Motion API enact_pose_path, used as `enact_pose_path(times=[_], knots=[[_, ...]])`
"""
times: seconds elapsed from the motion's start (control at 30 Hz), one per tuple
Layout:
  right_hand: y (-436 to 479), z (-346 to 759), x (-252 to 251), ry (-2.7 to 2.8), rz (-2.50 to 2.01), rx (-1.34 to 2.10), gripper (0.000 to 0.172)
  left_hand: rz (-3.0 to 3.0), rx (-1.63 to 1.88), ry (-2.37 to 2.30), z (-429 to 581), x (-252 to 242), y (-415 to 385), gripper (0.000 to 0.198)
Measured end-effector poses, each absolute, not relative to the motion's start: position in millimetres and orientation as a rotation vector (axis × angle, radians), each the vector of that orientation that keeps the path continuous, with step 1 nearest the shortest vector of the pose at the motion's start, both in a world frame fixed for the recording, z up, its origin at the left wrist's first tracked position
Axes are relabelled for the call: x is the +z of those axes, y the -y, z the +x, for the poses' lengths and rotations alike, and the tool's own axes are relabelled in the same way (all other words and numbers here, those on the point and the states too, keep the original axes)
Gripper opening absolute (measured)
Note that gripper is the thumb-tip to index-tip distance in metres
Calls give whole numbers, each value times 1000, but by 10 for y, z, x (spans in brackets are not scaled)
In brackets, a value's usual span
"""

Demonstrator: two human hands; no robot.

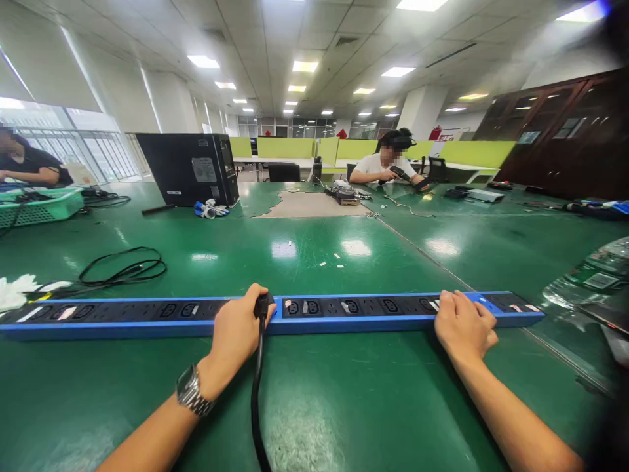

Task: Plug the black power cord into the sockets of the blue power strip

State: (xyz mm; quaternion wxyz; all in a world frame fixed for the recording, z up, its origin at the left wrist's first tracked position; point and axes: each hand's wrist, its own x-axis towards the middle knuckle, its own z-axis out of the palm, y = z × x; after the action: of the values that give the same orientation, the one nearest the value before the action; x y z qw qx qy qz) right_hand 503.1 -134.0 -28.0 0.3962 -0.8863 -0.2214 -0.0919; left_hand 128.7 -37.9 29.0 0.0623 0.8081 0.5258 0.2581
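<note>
A long blue power strip with black sockets lies crosswise on the green table. My left hand is closed around a black power plug at the middle of the strip. From the plug a thick black cable runs down towards me. Whether the plug sits in a socket is hidden by my fingers. Near the strip's right end, my right hand is curled over the strip and grips it. Small white labels stick to several sockets.
At left lie a coiled black cable, a white glove and a green basket. A black computer case stands farther back. On the right is a plastic bottle. Two people sit at the table, one handling a dark tool.
</note>
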Motion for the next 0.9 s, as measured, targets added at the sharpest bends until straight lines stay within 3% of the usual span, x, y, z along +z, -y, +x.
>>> enact_pose_path(times=[0.17, 0.37, 0.57, 0.73, 0.9], knots=[[1351, 5017, -283, 586, -2238, -227, 45, 2472, 802, -1539, 1208, 227, 394, 25], [1344, 5011, -275, 601, -2236, -230, 43, 2371, 1252, -1170, 1630, 188, 501, 27], [1342, 5007, -272, 596, -2245, -259, 44, 2503, 736, -1294, 2338, 284, 555, 25], [1331, 5024, -306, 614, -2229, -315, 42, 2578, 728, -1190, 2336, 239, 564, 16], [1333, 5030, -311, 626, -2235, -308, 43, 2478, 837, -1094, 2849, 255, 738, 26]])
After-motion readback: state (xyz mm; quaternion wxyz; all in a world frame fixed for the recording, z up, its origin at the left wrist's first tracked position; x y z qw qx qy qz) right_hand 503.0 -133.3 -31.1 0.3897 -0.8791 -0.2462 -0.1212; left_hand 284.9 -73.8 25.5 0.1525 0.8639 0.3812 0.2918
